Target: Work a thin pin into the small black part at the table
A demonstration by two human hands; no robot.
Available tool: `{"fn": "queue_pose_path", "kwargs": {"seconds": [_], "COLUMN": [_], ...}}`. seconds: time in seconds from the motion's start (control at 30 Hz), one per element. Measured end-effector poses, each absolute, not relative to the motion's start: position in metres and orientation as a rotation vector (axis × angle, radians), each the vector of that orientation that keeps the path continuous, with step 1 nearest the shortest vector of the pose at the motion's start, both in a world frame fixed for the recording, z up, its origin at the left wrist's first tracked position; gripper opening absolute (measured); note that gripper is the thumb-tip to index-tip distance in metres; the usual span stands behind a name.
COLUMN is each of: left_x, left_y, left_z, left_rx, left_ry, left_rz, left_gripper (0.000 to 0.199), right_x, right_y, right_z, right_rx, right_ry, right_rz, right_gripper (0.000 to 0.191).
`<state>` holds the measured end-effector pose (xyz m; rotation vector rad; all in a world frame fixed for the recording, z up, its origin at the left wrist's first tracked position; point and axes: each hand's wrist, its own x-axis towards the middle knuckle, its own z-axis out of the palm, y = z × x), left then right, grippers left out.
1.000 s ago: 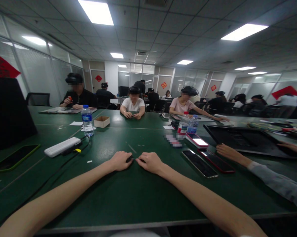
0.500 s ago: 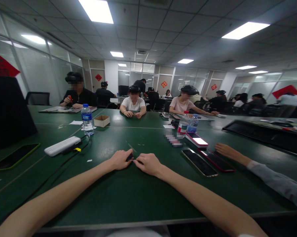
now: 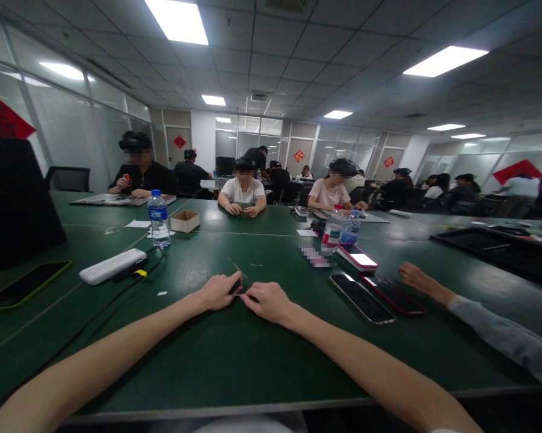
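Both my hands rest close together on the green table [image 3: 198, 361], fingers curled. My left hand [image 3: 219, 292] is closed around a small black object [image 3: 235, 287], mostly hidden by the fingers. A few centimetres to its right, my right hand [image 3: 267, 302] is closed in a pinch, with a bit of something dark at its fingertips. A thin pale piece spans the narrow gap between the two hands. What kind of thing it is, I cannot make out.
To the left are a white power strip [image 3: 112, 267], a green-edged phone [image 3: 24, 285], a water bottle [image 3: 159, 219] and a small box [image 3: 184, 222]. Rightward lie a black phone [image 3: 361, 299], a red-edged phone [image 3: 391, 293], two bottles and a co-worker's hand [image 3: 417, 281].
My right hand has shifted slightly left, closer to my left hand. The co-worker's hand at the right has curled up. The black tray beyond it has moved and lies flatter.
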<state>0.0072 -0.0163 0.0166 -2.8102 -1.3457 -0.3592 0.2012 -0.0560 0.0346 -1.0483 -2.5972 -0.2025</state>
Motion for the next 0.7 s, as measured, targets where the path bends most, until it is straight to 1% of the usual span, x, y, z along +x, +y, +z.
{"fn": "queue_pose_path", "kwargs": {"seconds": [0.47,0.7], "left_x": [0.0048,0.0046], "left_y": [-0.0136,-0.0117], "left_z": [0.0136,0.0091], "left_rx": [-2.823,-2.812], "left_ry": [-1.288,-1.336], "left_rz": [-0.414,-0.526], "left_gripper": [0.027,0.029], "right_x": [0.2006,0.201], "right_y": [-0.056,-0.057], "right_z": [0.034,0.0362], "right_rx": [-1.103,-1.16], "right_ry": [-2.556,-2.555], "right_rz": [-0.156,-0.111], "right_gripper": [0.043,0.045]}}
